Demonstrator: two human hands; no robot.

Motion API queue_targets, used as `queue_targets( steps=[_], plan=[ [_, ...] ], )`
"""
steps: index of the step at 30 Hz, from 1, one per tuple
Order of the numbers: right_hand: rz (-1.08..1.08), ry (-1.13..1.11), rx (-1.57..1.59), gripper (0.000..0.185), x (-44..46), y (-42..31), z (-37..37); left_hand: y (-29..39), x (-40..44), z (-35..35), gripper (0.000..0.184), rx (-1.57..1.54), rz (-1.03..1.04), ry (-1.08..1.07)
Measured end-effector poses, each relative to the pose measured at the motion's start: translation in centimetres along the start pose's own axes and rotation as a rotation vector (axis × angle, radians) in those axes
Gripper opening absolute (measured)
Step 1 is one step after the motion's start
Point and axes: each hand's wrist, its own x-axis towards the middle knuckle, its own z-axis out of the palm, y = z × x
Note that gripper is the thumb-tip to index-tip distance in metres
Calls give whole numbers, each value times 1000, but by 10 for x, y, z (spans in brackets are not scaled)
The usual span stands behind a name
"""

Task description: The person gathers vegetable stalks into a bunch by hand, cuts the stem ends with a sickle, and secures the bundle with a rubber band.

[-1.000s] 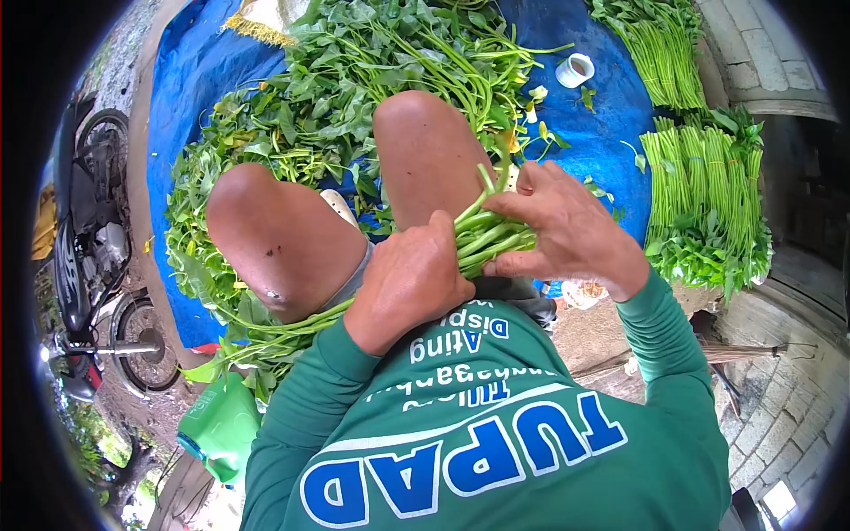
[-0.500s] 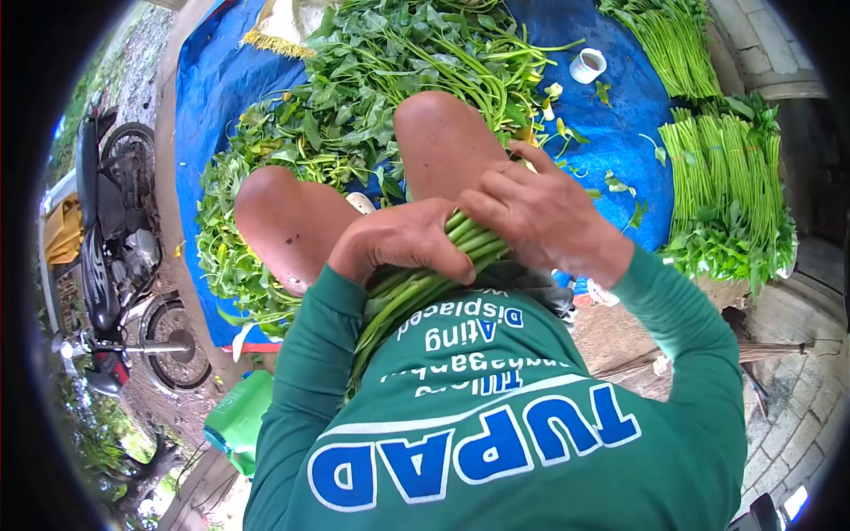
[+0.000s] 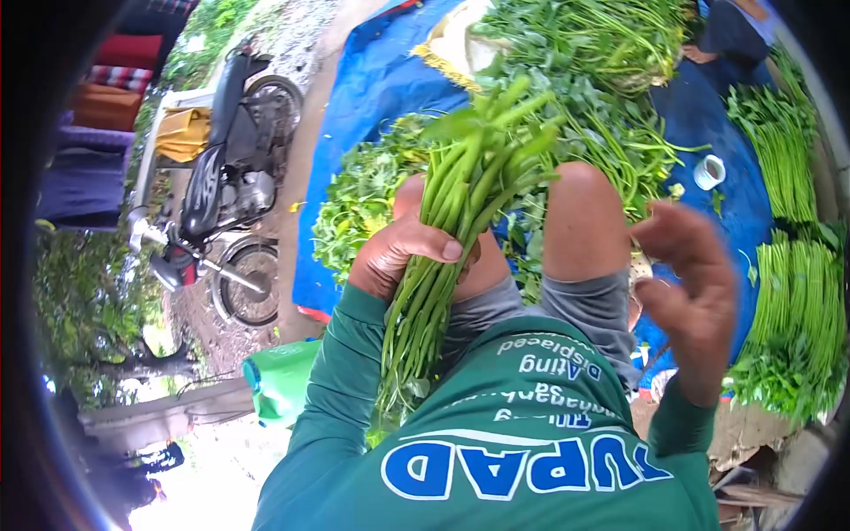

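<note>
My left hand [image 3: 412,252] is wrapped round a bunch of long green stems [image 3: 460,195], held upright over my lap, its top blurred and its lower end against my green sleeve. On the right, my right hand [image 3: 691,288] is raised with its fingers apart and nothing in them, slightly blurred. Beyond my knees lies a loose heap of leafy greens [image 3: 593,115] on a blue tarp [image 3: 363,97]. A small white cup [image 3: 709,173] stands on the tarp, right of the heap.
Neat bundles of stems [image 3: 788,327] lie at the right edge. Another person's dark-clothed limb [image 3: 733,40] shows at the top right. A motorcycle [image 3: 230,186] is parked on the left, above a green container [image 3: 283,380]. A pale sack [image 3: 460,44] lies at the top.
My left hand has lifted the bunch and turned it upright. My right hand has come off the stems and moved right, opening. The view has swung left, bringing hanging cloths into sight.
</note>
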Motion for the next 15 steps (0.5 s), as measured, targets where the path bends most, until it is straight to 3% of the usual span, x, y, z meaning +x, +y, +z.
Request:
queue_targets(
  steps=[1, 2, 5, 8, 11, 12, 13, 14, 15],
  plan=[
    [273, -90, 145, 76, 6, 1, 21, -7, 1, -12, 84, -77, -76, -66],
    [279, -83, 256, 75, 10, 24, 46, -9, 4, -7, 82, -49, -78, -128],
    [13, -112, 381, 60, 48, 49, 74, -37, 31, 18, 74, -41, -181, -372],
    [-140, -51, 136, 42, 63, 55, 73, -71, 58, 12, 64, -146, -352, -556],
    [-337, -5, -72, 27, 81, 54, 80, -56, 61, 17, 58, -58, -337, -504],
    [-221, 10, 69, 26, 81, 55, 81, -54, 63, 20, 57, -22, -338, -505],
    [-101, 25, 212, 26, 80, 56, 83, -52, 64, 25, 56, 77, -139, -397],
    [12, 40, 356, 25, 81, 56, 83, -49, 63, 32, 57, 85, -129, -409],
    [-41, 22, 166, 26, 84, 54, 80, -46, 63, 40, 58, 100, -114, -426]
  ],
)
